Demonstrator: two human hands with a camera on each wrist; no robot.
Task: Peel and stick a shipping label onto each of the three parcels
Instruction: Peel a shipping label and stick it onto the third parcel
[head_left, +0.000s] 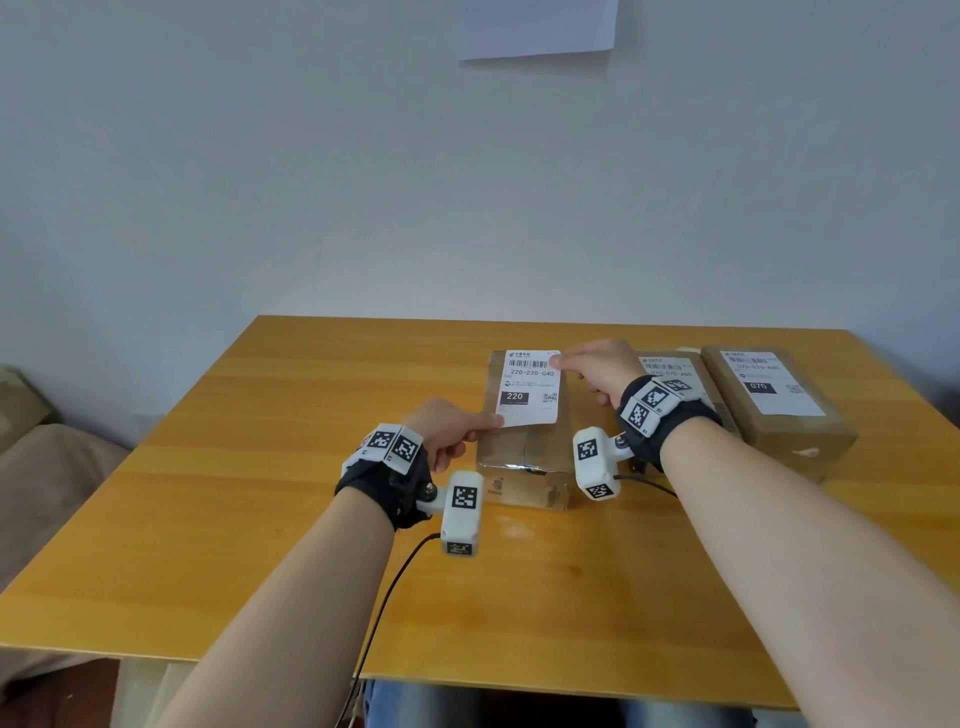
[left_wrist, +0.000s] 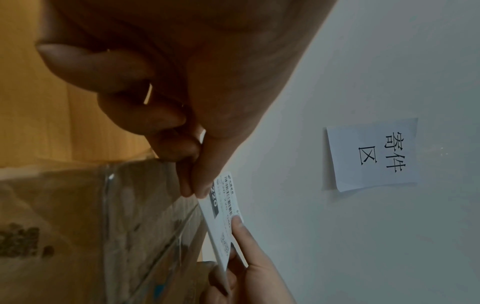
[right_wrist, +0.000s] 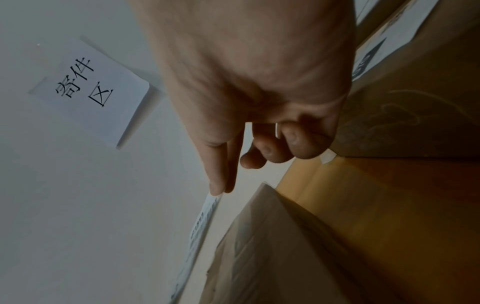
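A white shipping label (head_left: 531, 387) printed "220" is stretched between both hands just above the middle cardboard parcel (head_left: 524, 462). My left hand (head_left: 485, 423) pinches its near left corner between thumb and forefinger. My right hand (head_left: 560, 358) pinches its far right corner. The left wrist view shows the label (left_wrist: 223, 218) edge-on over the taped parcel (left_wrist: 116, 226), with the left hand (left_wrist: 197, 190) pinching one end. In the right wrist view a gap shows between the label (right_wrist: 200, 230) and the parcel (right_wrist: 272, 246). Two more parcels (head_left: 675, 371) (head_left: 779, 410) on the right each carry a label.
The wooden table (head_left: 260, 519) backs onto a pale wall holding a paper sign (head_left: 537, 26). A black cable (head_left: 384, 597) runs from the left wrist camera over the front edge. A brown cushion (head_left: 41, 483) sits left of the table.
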